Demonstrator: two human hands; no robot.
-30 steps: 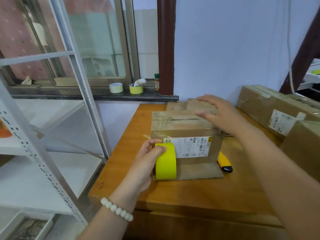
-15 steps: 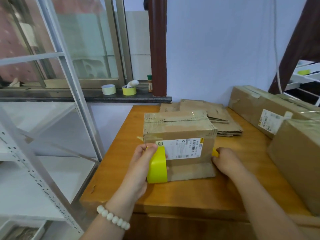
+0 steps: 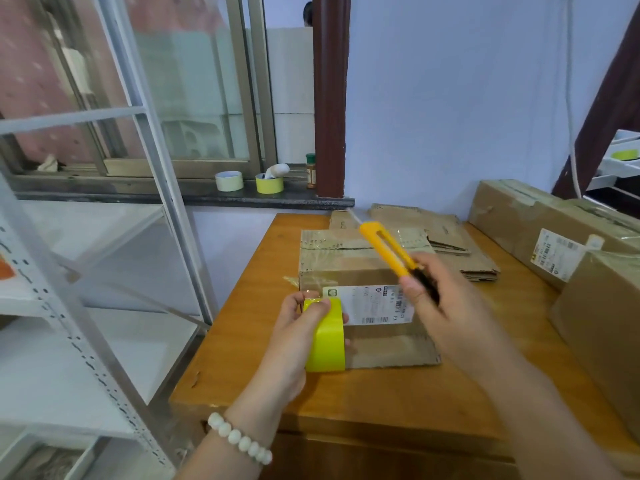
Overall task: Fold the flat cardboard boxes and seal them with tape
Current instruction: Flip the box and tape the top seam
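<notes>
Nearest, on the left wrist, a white bead bracelet. Just beyond, left hand wrapped around a roll of yellow tape, thumb on its upper rim, fingers curled behind. Roll standing on edge on the wooden counter, pressed against the near left corner of a small cardboard box.

To the right, right hand raised above the box front, fingers clamped on the black end of a yellow utility knife. Knife tilted, tip pointing up, left and away, over the box top.

Box upright near the middle of the counter, top flaps closed under clear tape, white shipping label on the near face, one loose flap lying flat on the counter toward the viewer.

Behind the box, a low stack of flat cardboard boxes against the wall. Along the right edge, two larger brown cartons.

To the left, a white metal shelving rack. Farthest, on the dark window sill, a pale tape roll, a yellow tape roll and a small bottle.
</notes>
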